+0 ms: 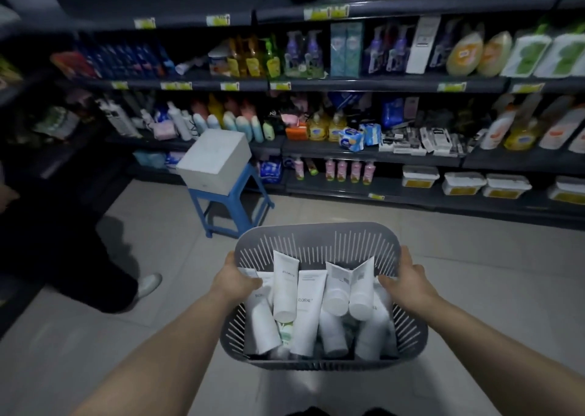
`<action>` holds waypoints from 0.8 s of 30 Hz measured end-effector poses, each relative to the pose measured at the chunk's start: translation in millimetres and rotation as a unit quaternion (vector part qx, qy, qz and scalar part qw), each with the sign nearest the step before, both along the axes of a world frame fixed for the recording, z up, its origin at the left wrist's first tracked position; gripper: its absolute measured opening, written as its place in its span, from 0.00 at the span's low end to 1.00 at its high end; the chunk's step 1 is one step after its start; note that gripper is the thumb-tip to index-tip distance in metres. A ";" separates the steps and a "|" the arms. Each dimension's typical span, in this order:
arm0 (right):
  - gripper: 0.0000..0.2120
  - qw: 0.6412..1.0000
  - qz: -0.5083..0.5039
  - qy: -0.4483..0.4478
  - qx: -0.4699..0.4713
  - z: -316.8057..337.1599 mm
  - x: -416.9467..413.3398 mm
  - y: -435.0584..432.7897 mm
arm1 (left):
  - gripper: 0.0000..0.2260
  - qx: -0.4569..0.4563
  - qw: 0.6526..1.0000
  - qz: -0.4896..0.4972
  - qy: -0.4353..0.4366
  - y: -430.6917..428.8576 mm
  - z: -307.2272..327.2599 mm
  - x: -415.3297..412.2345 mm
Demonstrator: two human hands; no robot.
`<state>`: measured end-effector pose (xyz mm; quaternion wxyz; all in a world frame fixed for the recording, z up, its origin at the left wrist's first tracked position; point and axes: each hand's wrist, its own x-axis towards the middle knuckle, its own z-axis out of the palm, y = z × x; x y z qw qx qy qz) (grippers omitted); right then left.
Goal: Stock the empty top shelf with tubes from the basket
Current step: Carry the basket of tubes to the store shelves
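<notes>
White plastic tubes (308, 301) with round caps, one printed FLORAL, lie piled in a grey slotted plastic basket (316, 235) that you hold low in front of you, above the pale tiled floor (474, 273). Most tubes lean lengthwise, caps pointing towards you. Your left hand (235, 278) grips the basket's left rim, thumb hooked inside over the tubes and fingers wrapped round the outer wall. Your right hand (403, 281) grips the right rim the same way, thumb inside, fingers outside. Both forearms reach forward, well apart.

Beyond the basket stands a blue plastic stool (234, 206) with a white square box (215, 159) resting on its seat. Behind it runs a dark metal shelving unit (364, 85), its middle and lower rows packed with bottles, pouches and tubs, with yellow price tags along the edges. High at the upper left, the dark top shelf (142, 1) shows bare board; bottles stand further right on that level. At the far left, another person's dark trouser leg (63, 257) and white shoe (148, 284) are on the floor
</notes>
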<state>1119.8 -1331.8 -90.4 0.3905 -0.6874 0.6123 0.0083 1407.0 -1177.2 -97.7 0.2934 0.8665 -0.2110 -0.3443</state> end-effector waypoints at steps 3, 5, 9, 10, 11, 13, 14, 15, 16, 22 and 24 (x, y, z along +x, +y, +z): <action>0.35 1.000 0.013 -0.006 -0.002 1.9 58.5 -40.7 | 0.32 0.022 0.999 0.003 -0.030 -34.5 11.6 54.8; 0.36 1.000 0.022 -0.009 -0.002 -0.6 95.8 -68.1 | 0.34 0.025 0.999 0.017 -0.038 -55.8 17.9 88.8; 0.35 0.998 0.043 -0.035 0.000 -5.8 168.1 -126.3 | 0.34 0.016 0.998 0.044 -0.048 -98.5 25.8 148.9; 0.36 0.998 0.054 -0.042 0.003 -6.9 185.6 -142.0 | 0.33 0.013 0.997 0.052 -0.051 -109.3 27.4 162.5; 0.36 0.997 0.066 -0.048 0.005 -6.6 203.1 -157.9 | 0.34 0.013 0.997 0.063 -0.051 -119.3 25.8 179.3; 0.36 0.994 0.090 -0.066 -0.001 -4.8 237.6 -186.8 | 0.35 0.011 0.995 0.083 -0.047 -139.5 32.8 208.4; 0.37 0.992 0.102 -0.073 -0.008 -3.1 254.1 -200.1 | 0.34 0.007 0.995 0.091 -0.043 -149.6 35.9 222.7; 0.38 0.991 0.111 -0.075 -0.012 1.2 270.3 -212.3 | 0.31 0.001 0.994 0.097 -0.042 -159.5 38.6 237.0; 0.39 0.991 0.117 -0.071 -0.010 5.4 286.1 -224.3 | 0.28 -0.009 0.994 0.099 -0.040 -168.5 42.3 250.2; 0.37 0.986 0.135 -0.084 -0.041 18.6 380.7 -276.5 | 0.31 -0.032 0.991 0.119 -0.042 -210.3 46.7 337.6; 0.34 0.987 0.135 -0.070 -0.042 18.5 413.4 -287.5 | 0.31 -0.032 0.992 0.116 -0.039 -221.3 42.6 371.2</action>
